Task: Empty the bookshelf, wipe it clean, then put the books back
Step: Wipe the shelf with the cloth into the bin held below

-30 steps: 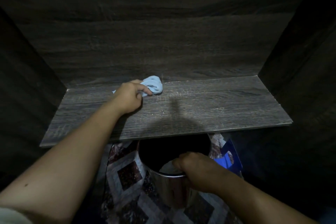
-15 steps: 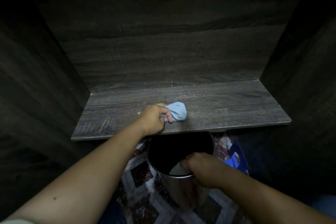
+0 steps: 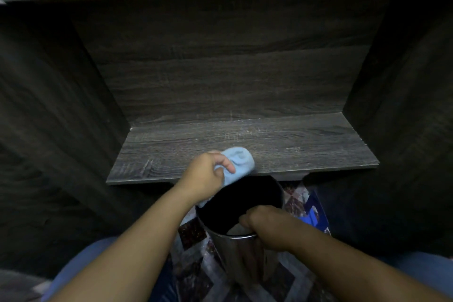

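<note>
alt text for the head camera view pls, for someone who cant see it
A person's left hand grips a blue cloth at the front edge of a dark wood shelf, just above a metal bin whose rim the right hand holds. A patterned floor shows below.

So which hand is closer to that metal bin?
Right. The right hand grips the metal bin at its near rim; the left hand holds the blue cloth on the shelf edge, above the far rim.

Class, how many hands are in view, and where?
2. The left hand grips the blue cloth at the front of the shelf; the right hand grips the metal bin.
</note>
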{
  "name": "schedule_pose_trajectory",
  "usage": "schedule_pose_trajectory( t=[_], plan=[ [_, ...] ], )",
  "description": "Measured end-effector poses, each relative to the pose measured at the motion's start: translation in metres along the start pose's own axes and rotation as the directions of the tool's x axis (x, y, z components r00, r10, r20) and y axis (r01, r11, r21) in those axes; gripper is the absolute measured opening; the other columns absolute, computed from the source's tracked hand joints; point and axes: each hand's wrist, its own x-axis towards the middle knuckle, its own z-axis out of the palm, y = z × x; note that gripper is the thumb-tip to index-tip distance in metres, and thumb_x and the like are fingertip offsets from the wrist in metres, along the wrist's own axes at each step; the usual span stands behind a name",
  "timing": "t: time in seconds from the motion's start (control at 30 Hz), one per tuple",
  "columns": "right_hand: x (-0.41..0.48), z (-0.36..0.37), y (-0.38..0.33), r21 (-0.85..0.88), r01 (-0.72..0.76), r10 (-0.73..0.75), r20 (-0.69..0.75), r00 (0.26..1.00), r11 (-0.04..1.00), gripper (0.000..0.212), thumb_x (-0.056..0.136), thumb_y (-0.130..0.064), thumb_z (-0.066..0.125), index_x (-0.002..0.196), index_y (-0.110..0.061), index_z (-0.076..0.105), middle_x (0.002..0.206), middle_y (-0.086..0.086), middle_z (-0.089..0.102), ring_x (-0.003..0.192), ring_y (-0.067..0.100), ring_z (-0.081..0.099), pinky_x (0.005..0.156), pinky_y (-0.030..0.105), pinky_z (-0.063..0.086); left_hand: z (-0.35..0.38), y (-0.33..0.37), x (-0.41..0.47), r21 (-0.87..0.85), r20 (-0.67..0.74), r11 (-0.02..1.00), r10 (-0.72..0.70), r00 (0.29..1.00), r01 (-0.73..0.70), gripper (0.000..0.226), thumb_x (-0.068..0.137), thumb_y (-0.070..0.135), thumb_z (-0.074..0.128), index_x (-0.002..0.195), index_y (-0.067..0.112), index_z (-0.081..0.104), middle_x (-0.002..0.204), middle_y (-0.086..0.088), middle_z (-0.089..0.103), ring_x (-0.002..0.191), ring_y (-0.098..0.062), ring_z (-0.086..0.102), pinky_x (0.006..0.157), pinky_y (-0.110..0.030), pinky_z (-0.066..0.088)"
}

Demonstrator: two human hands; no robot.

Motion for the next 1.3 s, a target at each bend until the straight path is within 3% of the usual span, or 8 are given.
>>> schedule_pose_trajectory(
  t=[0.27,0.33,0.4,0.47,0.67,0.83,1.1,1.3],
  plan=[
    [0.005,0.007,0.007,0.02,0.0,0.0,-0.01,1.0,1.0,0.023,0.084,-0.008,0.057,0.106,-0.012,0.059,0.107,0.014,0.059,0.1,0.033,0.059,0.08,0.041,0.052,-0.005,0.006,-0.002,0.075,-0.465,0.985,0.172,0.869,-0.155,0.029,0.086,-0.001,0.059,0.112,0.012,0.055,0.112,0.007,0.052,0.105,-0.012,0.05,0.088,-0.013,0.031],
    [0.005,0.007,0.008,0.022,-0.006,0.006,-0.007,1.0,1.0,0.023,0.084,-0.009,0.057,0.107,-0.013,0.059,0.108,0.013,0.06,0.101,0.033,0.059,0.081,0.042,0.052,0.002,0.004,-0.002,0.129,-0.421,0.978,0.204,0.884,-0.164,0.043,0.085,-0.001,0.061,0.124,0.009,0.049,0.118,-0.001,0.055,0.107,-0.016,0.05,0.09,-0.017,0.033],
    [0.005,0.008,0.007,0.017,-0.004,0.004,0.002,1.0,1.0,0.024,0.083,-0.008,0.058,0.107,-0.012,0.059,0.109,0.014,0.06,0.102,0.034,0.059,0.081,0.041,0.051,0.011,-0.006,-0.002,0.201,-0.143,0.97,0.166,0.976,-0.136,0.053,0.084,0.002,0.06,0.133,0.016,0.044,0.122,-0.007,0.059,0.109,-0.025,0.055,0.092,-0.029,0.041],
    [0.004,0.007,0.006,0.008,0.003,-0.003,0.001,1.0,1.0,0.023,0.084,-0.01,0.059,0.106,-0.011,0.06,0.108,0.014,0.06,0.101,0.034,0.059,0.081,0.04,0.051,0.018,-0.014,-0.002,0.244,0.031,0.958,0.15,0.988,-0.153,0.055,0.083,0.004,0.056,0.135,0.019,0.047,0.123,-0.008,0.06,0.11,-0.03,0.056,0.092,-0.034,0.044],
    [0.004,0.006,0.006,-0.001,0.009,-0.009,-0.007,1.0,1.0,0.021,0.085,-0.011,0.06,0.106,-0.011,0.059,0.108,0.014,0.06,0.101,0.034,0.059,0.079,0.038,0.049,0.011,0.002,-0.004,0.273,-0.363,0.934,0.323,0.874,-0.231,0.064,0.079,-0.005,0.06,0.139,0.012,0.046,0.123,-0.005,0.055,0.106,-0.021,0.045,0.094,-0.02,0.029],
    [0.006,0.003,0.006,0.021,-0.009,0.009,0.009,1.0,1.0,0.021,0.087,-0.009,0.056,0.107,-0.012,0.059,0.11,0.014,0.06,0.103,0.034,0.059,0.081,0.039,0.049,0.028,-0.02,-0.004,0.288,0.007,0.922,0.269,0.963,-0.259,0.055,0.081,-0.001,0.053,0.134,0.017,0.053,0.121,-0.008,0.06,0.108,-0.029,0.053,0.09,-0.023,0.034],
    [0.016,0.001,0.013,0.062,-0.015,0.016,-0.015,1.0,0.998,0.021,0.084,-0.014,0.057,0.105,-0.014,0.059,0.109,0.012,0.06,0.103,0.032,0.059,0.083,0.041,0.051,-0.006,-0.029,0.017,0.247,-0.259,0.964,0.165,0.952,-0.1,0.063,0.08,-0.001,0.058,0.141,0.01,0.045,0.131,-0.012,0.054,0.116,-0.03,0.051,0.102,-0.034,0.038],
    [0.032,-0.001,0.016,0.079,-0.007,0.011,-0.047,0.999,0.997,0.015,0.09,-0.025,0.058,0.102,-0.016,0.058,0.106,0.009,0.059,0.1,0.03,0.058,0.08,0.039,0.051,-0.051,-0.046,0.064,0.223,-0.435,0.975,0.088,0.896,0.013,0.05,0.076,-0.003,0.061,0.125,0.006,0.056,0.12,-0.016,0.057,0.109,-0.032,0.054,0.097,-0.033,0.04]
  ],
)
